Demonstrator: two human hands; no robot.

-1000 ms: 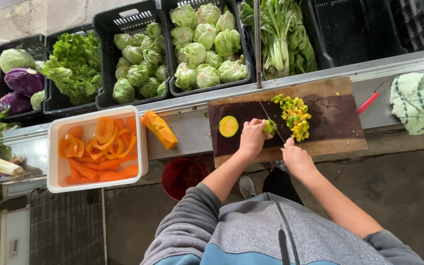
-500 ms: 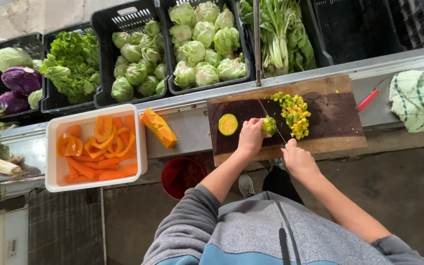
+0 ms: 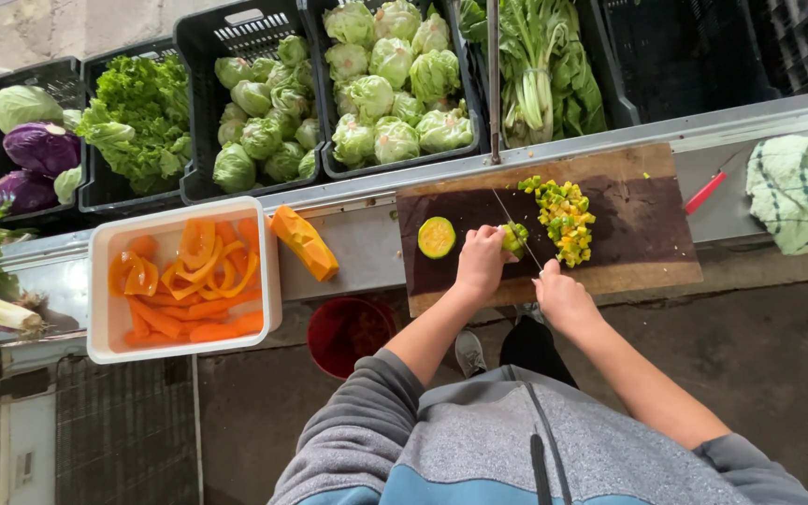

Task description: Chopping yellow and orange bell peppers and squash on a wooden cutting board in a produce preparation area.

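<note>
While the left hand (image 3: 481, 262) pins down a small green chunk of zucchini (image 3: 513, 238) on the dark cutting board (image 3: 638, 224), the right hand (image 3: 563, 297) is wrapped around a knife handle, with the thin blade (image 3: 514, 232) angled up toward 11 o'clock across the piece. Left fingers are curled and pressing on the veg, not spread; right hand is a closed grip, though the handle itself is mostly hidden under it.

Progress-wise, I'd say a fair bit is chopped already. At about 2 o'clock from the left hand sits a pile of diced yellow and green bits (image 3: 563, 213). At 9 o'clock from that hand, a round zucchini slice (image 3: 437, 238) lies flat on the board, uncut. So what's left looks like the chunk under the knife plus that slice, as far as I can see.

Other stuff on the metal surface (image 3: 367, 243): a wedge of orange squash (image 3: 304, 243) just beside the board at 9 o'clock, then a white tub (image 3: 105, 346) full of orange strips further the same way. A red-handled tool (image 3: 706, 192) and a green checked cloth (image 3: 801, 192) are off at 3 o'clock. Black crates along 12 o'clock hold pale green lettuce heads (image 3: 390, 84), frilly lettuce (image 3: 137, 122), long leafy greens (image 3: 544, 75) and purple cabbage (image 3: 39, 150). A red bucket (image 3: 348, 332) is down on the floor under the surface edge.
</note>
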